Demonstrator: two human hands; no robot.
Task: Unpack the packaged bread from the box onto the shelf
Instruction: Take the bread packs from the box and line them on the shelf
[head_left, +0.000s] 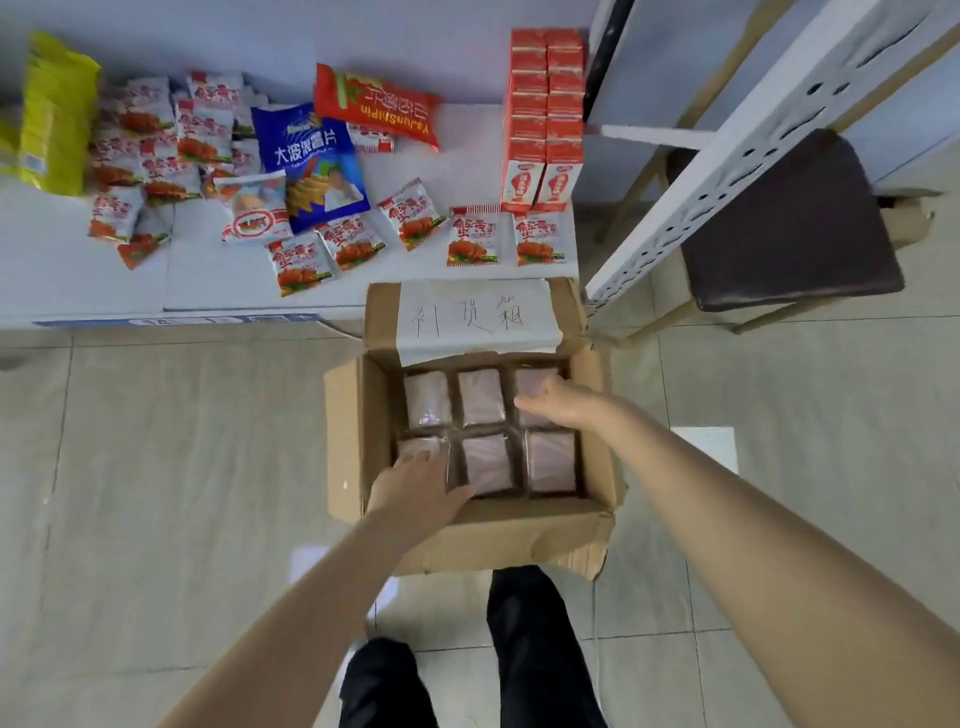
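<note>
Dark trouser legs (540, 649) of the person stand at the bottom edge on the tiled floor (156, 467). Two bare forearms reach forward from there into an open cardboard box (498, 530) resting on the floor just ahead of the feet. Six clear-wrapped bread packages lie inside, two rows of three, filling the box floor. Left hand (415, 488), palm down with fingers loosely spread, lies over the near-left package (415, 447), fingertips touching its wrapper; whether it grips cannot be told. Right hand (558, 402), fingers held together and slightly curled, rests on the far-right package (535, 382), thumb toward the middle column. The four remaining packages, among them the near-middle package (485, 462), lie untouched. The far flap (467, 317) of the box stands raised, faced with white paper bearing handwritten characters. Beyond the flap, a low white shelf (104, 280) carries loose snack packets (472, 236), a blue crisp bag (311, 166), a red bag (379, 106), a yellow bag (57, 114) at far left, and a double row of red cartons (545, 119) at its right end. Right of the shelf, a perforated white upright (727, 171) slants across a dark-seated chair (789, 228).
</note>
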